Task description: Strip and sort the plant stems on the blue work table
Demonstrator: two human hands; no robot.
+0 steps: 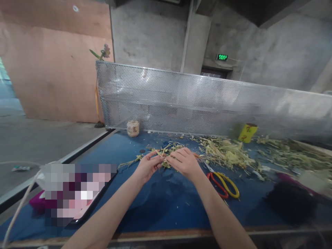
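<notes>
My left hand (149,166) and my right hand (184,163) meet over the middle of the blue table. The left thumb and fingers pinch thin, pale green plant stems (164,151). My right fingers are closed at the same stems, close to the left fingertips, and partly hide what they grip. More loose stems and leaves lie under and behind both hands, with a few thin sprigs (132,160) to the left. Scissors (225,185) with a red and a yellow handle loop lie to the right of my right forearm, blades towards the plant pile.
A heap of pale stripped leaves (225,152) lies right of centre, with more greenery (285,154) beyond. A yellow container (247,133) and a cream-coloured roll (133,128) stand near the perforated metal panel (166,100). A blurred-out dark-edged device (85,211) lies front left.
</notes>
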